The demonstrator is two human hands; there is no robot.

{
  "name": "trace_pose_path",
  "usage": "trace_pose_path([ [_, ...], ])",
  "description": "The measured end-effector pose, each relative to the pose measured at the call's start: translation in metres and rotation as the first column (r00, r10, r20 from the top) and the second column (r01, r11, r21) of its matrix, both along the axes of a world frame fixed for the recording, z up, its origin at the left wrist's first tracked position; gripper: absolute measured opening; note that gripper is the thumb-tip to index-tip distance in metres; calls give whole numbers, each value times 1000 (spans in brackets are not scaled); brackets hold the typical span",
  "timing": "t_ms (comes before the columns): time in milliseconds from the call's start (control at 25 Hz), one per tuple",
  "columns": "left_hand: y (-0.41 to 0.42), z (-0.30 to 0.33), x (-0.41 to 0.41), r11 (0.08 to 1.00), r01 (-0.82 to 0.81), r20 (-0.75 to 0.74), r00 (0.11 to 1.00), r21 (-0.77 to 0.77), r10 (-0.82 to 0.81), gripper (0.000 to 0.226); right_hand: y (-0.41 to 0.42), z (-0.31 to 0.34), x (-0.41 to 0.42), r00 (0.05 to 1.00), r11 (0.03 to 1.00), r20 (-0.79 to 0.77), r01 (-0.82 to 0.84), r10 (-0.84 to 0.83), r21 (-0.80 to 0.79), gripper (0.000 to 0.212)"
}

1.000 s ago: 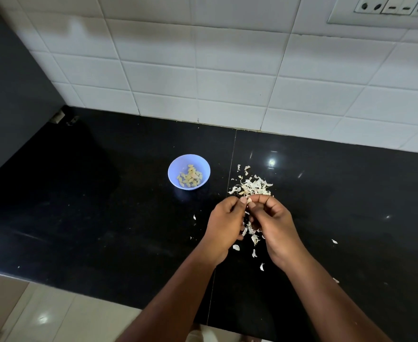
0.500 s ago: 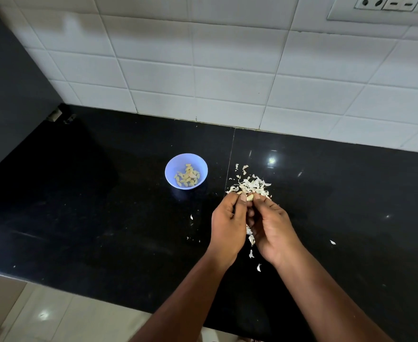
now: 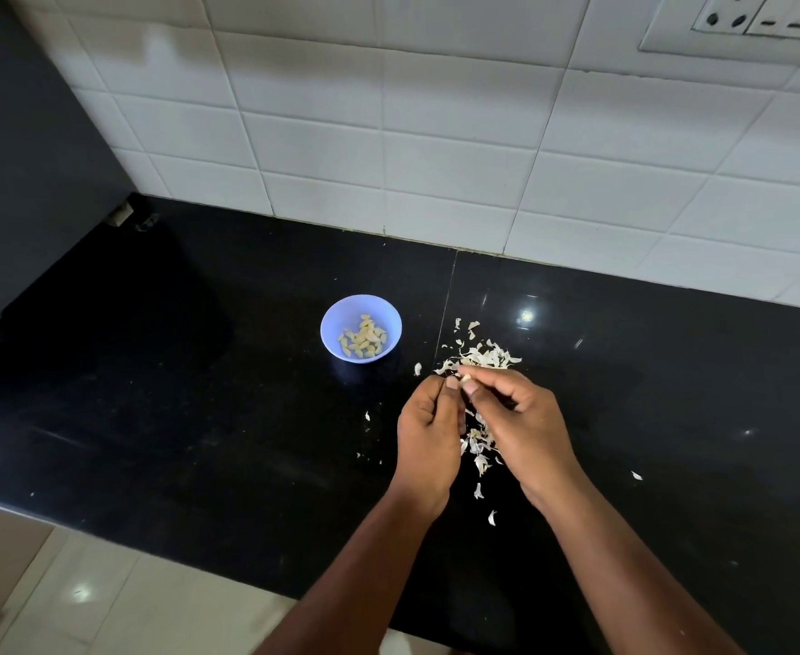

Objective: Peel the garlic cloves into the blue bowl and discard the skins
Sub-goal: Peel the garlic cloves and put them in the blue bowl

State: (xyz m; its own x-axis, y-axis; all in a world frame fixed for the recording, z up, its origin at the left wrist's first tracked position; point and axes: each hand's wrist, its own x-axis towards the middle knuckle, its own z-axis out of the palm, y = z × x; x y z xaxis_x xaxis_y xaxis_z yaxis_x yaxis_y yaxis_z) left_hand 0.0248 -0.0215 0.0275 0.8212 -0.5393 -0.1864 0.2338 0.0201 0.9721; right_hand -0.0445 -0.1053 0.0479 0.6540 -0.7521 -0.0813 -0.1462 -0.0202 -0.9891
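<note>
Near the frame's centre, above the black desk [image 3: 199, 442], both hands [image 3: 478, 418] pinch one garlic clove [image 3: 467, 383] (small, light, probably slippery; best held at its ends).

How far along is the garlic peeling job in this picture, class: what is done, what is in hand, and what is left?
Done: a batch of peeled pale-yellow garlic cloves lies in the small round blue plastic bowl. In hand: the left hand and right hand pinch one small clove between their fingertips. Left: the papery white skins lie scattered on the glossy black stone counter, not yet discarded.
</note>
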Motion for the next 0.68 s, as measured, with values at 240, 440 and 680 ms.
trace_pose_path([
  [240, -4, -8, -6, 958, -180, 245, 962, 221, 124, 35, 14, -13, -5, 978, 746, -92, 78, -185, -661, 16],
  [440, -2, -9, -3, 930, -109, 144, 988, 352, 62, 38, 13, -2, 0, 983, 960, 19, 180, -180, -216, 16],
  [680, 5, 10, 2, 926, 97, 14, 994, 365, -110, 26, -1, 3, -7, 995, 960, -14, 91, -98, -265, 18],
])
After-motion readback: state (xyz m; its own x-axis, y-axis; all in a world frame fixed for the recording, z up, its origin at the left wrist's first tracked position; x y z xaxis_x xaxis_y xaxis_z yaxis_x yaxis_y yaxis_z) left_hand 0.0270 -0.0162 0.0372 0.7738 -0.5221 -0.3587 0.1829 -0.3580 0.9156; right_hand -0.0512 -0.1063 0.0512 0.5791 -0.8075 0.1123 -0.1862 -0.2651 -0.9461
